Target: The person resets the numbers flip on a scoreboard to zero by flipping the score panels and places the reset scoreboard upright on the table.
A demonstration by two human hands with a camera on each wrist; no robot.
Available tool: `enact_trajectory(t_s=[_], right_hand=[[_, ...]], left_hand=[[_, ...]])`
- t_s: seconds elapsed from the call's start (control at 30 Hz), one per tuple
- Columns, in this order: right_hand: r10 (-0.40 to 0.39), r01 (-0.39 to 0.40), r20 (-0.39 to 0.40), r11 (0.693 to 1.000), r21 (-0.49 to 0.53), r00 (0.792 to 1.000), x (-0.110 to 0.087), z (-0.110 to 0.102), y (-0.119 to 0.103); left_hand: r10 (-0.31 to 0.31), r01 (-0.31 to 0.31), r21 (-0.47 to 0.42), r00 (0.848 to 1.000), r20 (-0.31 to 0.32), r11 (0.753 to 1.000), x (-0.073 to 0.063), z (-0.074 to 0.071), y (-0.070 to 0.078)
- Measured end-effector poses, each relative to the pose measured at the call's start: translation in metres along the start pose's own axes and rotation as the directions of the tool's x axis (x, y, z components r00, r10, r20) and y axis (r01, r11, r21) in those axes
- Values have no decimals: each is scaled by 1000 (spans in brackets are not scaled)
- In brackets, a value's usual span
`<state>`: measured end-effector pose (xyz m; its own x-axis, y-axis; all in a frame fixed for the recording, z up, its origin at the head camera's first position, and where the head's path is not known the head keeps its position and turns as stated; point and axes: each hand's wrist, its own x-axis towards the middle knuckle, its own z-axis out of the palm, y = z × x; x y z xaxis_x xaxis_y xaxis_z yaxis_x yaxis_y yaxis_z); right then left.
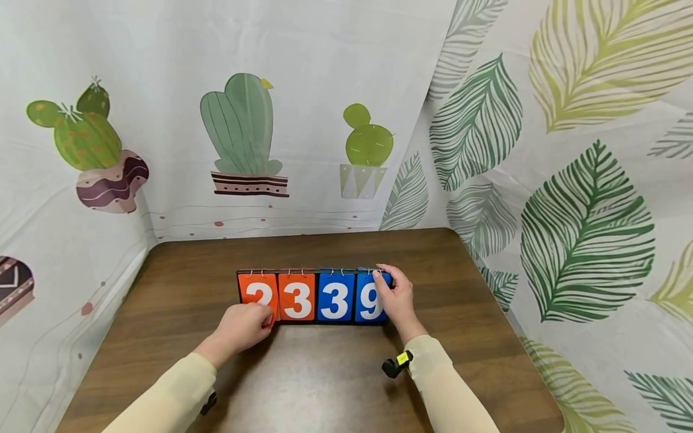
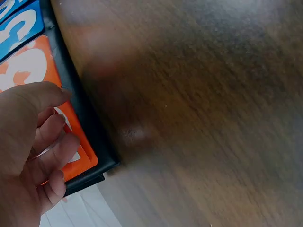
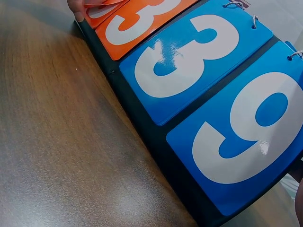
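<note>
A black tabletop flip scoreboard (image 1: 335, 323) stands tilted on the table, its ringed cards reading 2, 3, 3, 9. Two orange cards make up the left half, two blue ones the right. My left hand (image 1: 242, 328) pinches the lower edge of the leftmost orange card (image 1: 254, 286), which is bent away from the board. Beneath it, in the left wrist view, another orange card (image 2: 85, 158) shows part of a white digit. At the top right corner, my right hand (image 1: 399, 300) grips the scoreboard beside the blue 9 card (image 3: 279, 156), thumb in front; its other fingers are mostly hidden.
The brown wooden table (image 1: 319, 379) has rounded far corners. Behind it hangs a white curtain (image 1: 314, 60) printed with cacti, and a leaf-patterned one (image 1: 487, 240) runs along the right side. A small black camera (image 1: 392, 367) is worn on the right wrist.
</note>
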<state>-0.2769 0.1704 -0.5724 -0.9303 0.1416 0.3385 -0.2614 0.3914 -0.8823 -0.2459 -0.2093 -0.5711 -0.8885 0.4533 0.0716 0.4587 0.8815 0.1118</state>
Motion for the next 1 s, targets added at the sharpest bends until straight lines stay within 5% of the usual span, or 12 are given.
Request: enact_trajectory(t_s=[0.43,0.63,0.8,0.93,1.0], right_hand=[[0,-1,3,1000,6,1000,1,1,1],[-7,7,-1,1000,3,1000,1,1,1],[-19,19,-8,1000,10,1000,0,1,1],[-7,7,-2,1000,17,1000,0,0,0],[-5,5,0,1000,19,1000,0,0,0]], left_hand=[[-16,15,39,999,34,999,3,0,1],[-49,74,-126,980,193,989,1,-16,5],[4,119,-385,953,304,915,2,-43,2],[97,58,-549,963,250,834,10,-73,-7],[101,60,-641,972,211,765,15,-88,-12]])
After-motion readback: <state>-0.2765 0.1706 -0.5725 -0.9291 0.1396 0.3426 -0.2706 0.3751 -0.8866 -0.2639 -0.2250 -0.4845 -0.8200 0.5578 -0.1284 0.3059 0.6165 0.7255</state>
